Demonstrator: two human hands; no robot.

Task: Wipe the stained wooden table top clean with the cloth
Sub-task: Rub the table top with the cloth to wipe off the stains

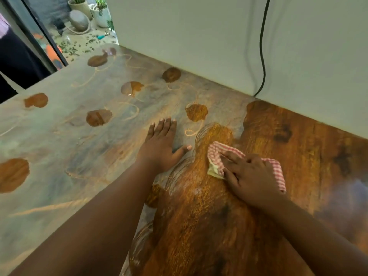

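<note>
The wooden table top shows bare brown grain on its right half. A pale grey film with round bare spots and curly streaks covers its left half. My right hand presses flat on a red-and-white checked cloth, which lies on the bare wood at the edge of the film. My left hand rests flat on the film just left of the cloth, fingers spread, holding nothing.
A white wall runs along the table's far edge. A black cable hangs down it to the table's back. At the far left a glass door gives onto a yard with plant pots. A person's dark clothing is at the left edge.
</note>
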